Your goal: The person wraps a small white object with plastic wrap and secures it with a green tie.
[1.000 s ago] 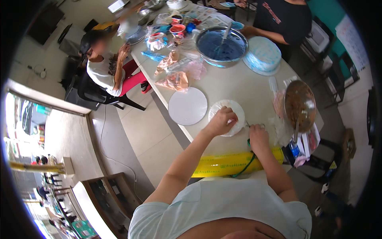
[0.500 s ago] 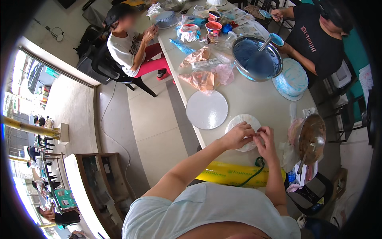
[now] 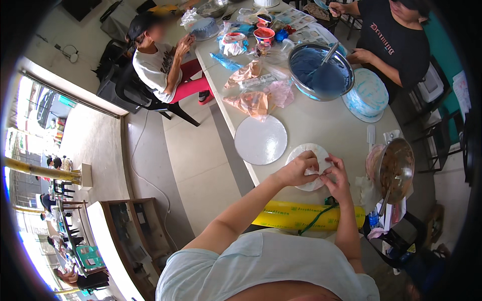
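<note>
Above a small round white disc [image 3: 305,149] at the near end of the table, my two hands meet fingertip to fingertip. My left hand [image 3: 297,169] is closed in a pinch, with a small whitish bit showing at its fingers. Close beside it, my right hand [image 3: 338,181] pinches at the same spot. What lies between the fingers is too small to name. Just beyond my left hand is a round silver cake board [image 3: 261,140]. A yellow printed roll [image 3: 286,215] with a green cord lies between the table and my body, under my forearms.
A steel bowl of blue icing [image 3: 309,57] and a blue-and-white cake [image 3: 367,95] stand farther off. At right are a white spatula [image 3: 371,134] and a steel bowl with brownish remains [image 3: 396,168]. Piping bags [image 3: 248,104] lie left of centre. Two people work at the table's far sides.
My hands have shifted slightly, and a whitish bit now shows at the left fingers. The person at the right has taken a hand from the blue bowl's edge area. The view has tilted a little.
</note>
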A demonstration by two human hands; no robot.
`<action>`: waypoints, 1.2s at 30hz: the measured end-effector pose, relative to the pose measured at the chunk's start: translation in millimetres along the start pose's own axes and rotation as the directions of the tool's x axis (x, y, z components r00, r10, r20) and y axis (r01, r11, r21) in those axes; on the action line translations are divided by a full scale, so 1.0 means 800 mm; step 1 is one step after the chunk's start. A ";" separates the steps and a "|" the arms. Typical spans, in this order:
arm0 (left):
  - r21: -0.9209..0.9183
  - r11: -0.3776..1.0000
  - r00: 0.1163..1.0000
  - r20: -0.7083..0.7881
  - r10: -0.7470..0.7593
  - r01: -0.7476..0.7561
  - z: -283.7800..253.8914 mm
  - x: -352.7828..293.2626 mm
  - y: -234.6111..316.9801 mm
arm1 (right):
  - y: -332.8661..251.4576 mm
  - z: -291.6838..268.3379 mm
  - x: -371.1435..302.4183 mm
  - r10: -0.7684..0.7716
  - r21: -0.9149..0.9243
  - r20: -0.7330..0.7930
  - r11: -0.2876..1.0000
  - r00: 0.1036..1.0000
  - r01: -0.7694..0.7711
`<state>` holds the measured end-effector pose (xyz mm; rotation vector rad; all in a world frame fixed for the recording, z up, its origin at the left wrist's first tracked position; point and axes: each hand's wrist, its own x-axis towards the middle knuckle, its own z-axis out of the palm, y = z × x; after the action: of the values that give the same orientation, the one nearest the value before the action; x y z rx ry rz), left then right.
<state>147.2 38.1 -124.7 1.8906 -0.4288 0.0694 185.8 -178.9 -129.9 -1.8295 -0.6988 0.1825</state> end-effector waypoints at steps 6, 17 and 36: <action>-0.058 0.995 0.996 0.039 -0.079 0.081 -0.005 0.002 -0.010 | 0.004 -0.002 -0.002 0.004 0.015 -0.007 1.000 1.000 -0.004; -0.015 0.999 0.994 0.097 -0.049 0.051 -0.006 0.007 -0.006 | -0.002 0.000 -0.001 0.006 -0.005 0.001 1.000 1.000 -0.006; 0.072 0.997 0.997 0.079 -0.018 0.013 -0.005 0.012 -0.002 | -0.007 0.002 0.014 -0.209 -0.234 0.033 0.949 0.977 0.211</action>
<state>157.4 40.0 -122.2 1.9722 -0.4712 -0.0010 192.4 -170.5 -123.3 -1.9641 -0.9486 -0.0362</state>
